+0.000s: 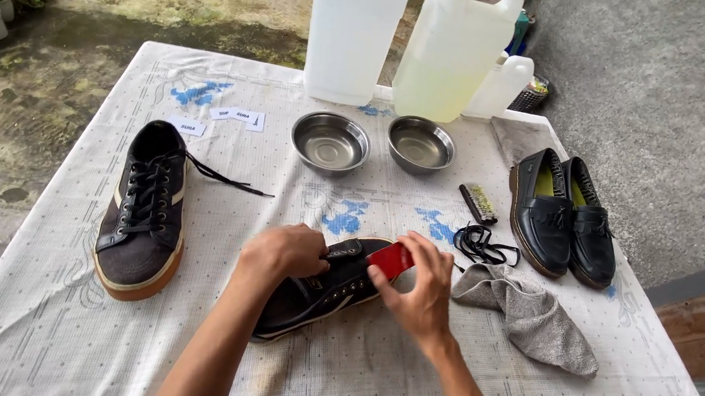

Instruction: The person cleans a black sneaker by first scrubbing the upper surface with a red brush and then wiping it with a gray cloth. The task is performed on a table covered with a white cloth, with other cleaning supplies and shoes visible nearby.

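A black sneaker (316, 301) without laces lies on its side at the table's middle front. My left hand (282, 253) grips its upper near the tongue. My right hand (416, 289) holds a small red block (390, 260) against the sneaker's toe end. The matching black sneaker (143, 208), laced, stands upright to the left. Loose black laces (481, 244) lie just right of my right hand, beside a grey cloth (534, 318).
Two steel bowls (330, 143) (421, 144) sit mid-table behind the sneaker. Large plastic jugs (351, 37) (454, 52) stand at the far edge. A pair of black loafers (564, 217) rests at the right, a small brush (478, 203) beside them. White paper labels (238, 117) lie far left.
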